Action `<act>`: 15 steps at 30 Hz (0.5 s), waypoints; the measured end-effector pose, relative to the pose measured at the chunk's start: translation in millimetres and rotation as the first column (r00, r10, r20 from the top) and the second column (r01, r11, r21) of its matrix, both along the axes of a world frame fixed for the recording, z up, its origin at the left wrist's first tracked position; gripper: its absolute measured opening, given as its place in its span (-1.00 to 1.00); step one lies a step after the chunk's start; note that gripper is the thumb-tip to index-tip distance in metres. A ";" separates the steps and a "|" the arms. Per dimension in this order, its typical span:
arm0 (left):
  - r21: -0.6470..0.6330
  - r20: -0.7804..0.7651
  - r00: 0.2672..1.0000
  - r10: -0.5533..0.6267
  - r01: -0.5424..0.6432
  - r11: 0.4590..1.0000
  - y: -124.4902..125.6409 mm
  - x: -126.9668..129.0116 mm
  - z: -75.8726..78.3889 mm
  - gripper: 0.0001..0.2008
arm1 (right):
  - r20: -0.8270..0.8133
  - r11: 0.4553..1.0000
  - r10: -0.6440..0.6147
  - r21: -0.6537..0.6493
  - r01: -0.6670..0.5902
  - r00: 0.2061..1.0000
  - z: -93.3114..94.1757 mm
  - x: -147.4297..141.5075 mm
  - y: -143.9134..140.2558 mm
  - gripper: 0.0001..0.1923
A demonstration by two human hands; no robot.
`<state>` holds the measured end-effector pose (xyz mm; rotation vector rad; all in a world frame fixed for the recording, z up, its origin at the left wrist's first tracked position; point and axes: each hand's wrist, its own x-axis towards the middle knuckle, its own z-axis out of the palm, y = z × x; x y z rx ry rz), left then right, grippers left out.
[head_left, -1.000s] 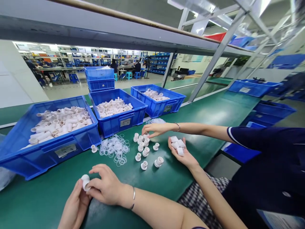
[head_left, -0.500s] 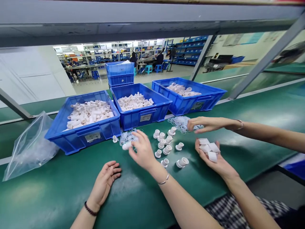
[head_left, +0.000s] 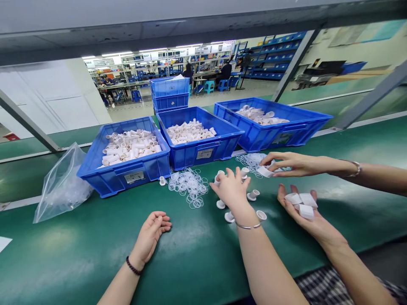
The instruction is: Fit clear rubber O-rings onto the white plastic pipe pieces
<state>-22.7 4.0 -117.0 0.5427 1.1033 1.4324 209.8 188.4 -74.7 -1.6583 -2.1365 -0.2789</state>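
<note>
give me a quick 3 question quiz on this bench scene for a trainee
1. True or false: the person's left hand rests on the green bench and holds nothing.
2. Multiple choice: the person's right hand is over A) the clear plastic bag, B) the small white flanged caps, C) the middle blue bin.
3. What lies on the bench between the left blue bin and the right hand?

Key
1. True: it lies loosely curled on the bench, nothing in it.
2. B.
3. A loose pile of clear rings.
</note>
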 end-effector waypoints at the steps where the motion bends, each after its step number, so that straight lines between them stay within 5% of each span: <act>1: 0.003 0.002 1.000 -0.004 0.004 1.000 0.3 -0.2 -0.2 -0.66 | -0.051 0.998 0.047 0.039 -0.045 0.998 2.4 -3.1 -0.9 -0.84; 4: 0.004 0.001 1.000 -0.013 0.013 1.000 1.6 -0.7 -2.3 -0.65 | -0.202 0.958 0.280 0.121 -0.260 0.939 5.6 -21.4 -8.0 -0.81; 9: 0.014 -0.066 0.998 -0.022 0.023 1.000 1.4 1.8 -10.5 -0.61 | -0.192 0.806 0.582 0.001 -0.592 0.790 -17.2 -69.0 -38.5 -0.87; 12: 0.054 -0.181 0.983 -0.022 0.032 0.998 -1.0 1.2 -9.4 -0.63 | -0.210 0.658 0.717 -0.113 -0.745 0.665 -36.2 -92.8 -67.3 -0.88; 15: 0.138 -0.396 0.915 0.081 -0.029 0.990 -0.9 -10.9 8.9 -0.69 | -0.237 0.465 0.826 -0.228 -0.856 0.512 -48.2 -105.9 -95.9 -0.92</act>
